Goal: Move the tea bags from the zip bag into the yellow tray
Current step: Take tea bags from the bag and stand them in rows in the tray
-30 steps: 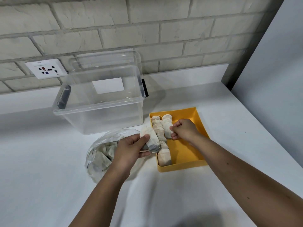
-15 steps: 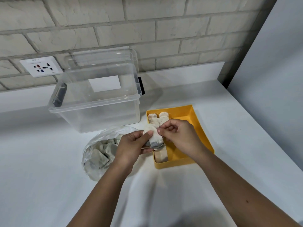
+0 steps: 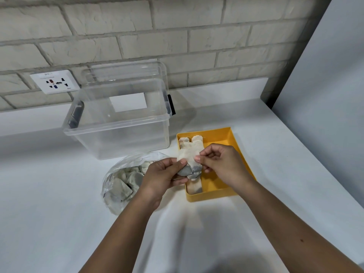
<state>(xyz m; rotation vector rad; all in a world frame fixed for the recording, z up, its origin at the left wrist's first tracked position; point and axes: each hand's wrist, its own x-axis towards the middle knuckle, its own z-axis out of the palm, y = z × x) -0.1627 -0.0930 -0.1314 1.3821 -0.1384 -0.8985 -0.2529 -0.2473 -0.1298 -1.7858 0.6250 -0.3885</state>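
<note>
On the brick wall at ten o'clock from the hands sits a white wall socket [image 3: 55,82], and just below it, toward eleven o'clock, an open clear plastic bin [image 3: 118,133] stands on the white worktop [image 3: 49,194] with its lid leaning upright behind it. At six o'clock from the bin lies the zip bag [image 3: 137,158], its mouth open toward the right, with loose tea bags [image 3: 126,186] heaped inside. The left hand [image 3: 163,178] reaches over the bag's right side, its thumb and fingers [image 3: 182,162] pinching the left edge of one tea bag [image 3: 189,162]. That tea bag is held off the worktop over the tray's left edge, its dark, bulged end pointing to six o'clock. The right hand [image 3: 222,164] pinches the tea bag's right edge between thumb and forefinger, the other fingers loosely curled. Beneath it, at three o'clock from the zip bag, rests the yellow tray [image 3: 213,184], where a row of tea bags [image 3: 194,142] lies along the left wall, running from twelve to six o'clock.
</note>
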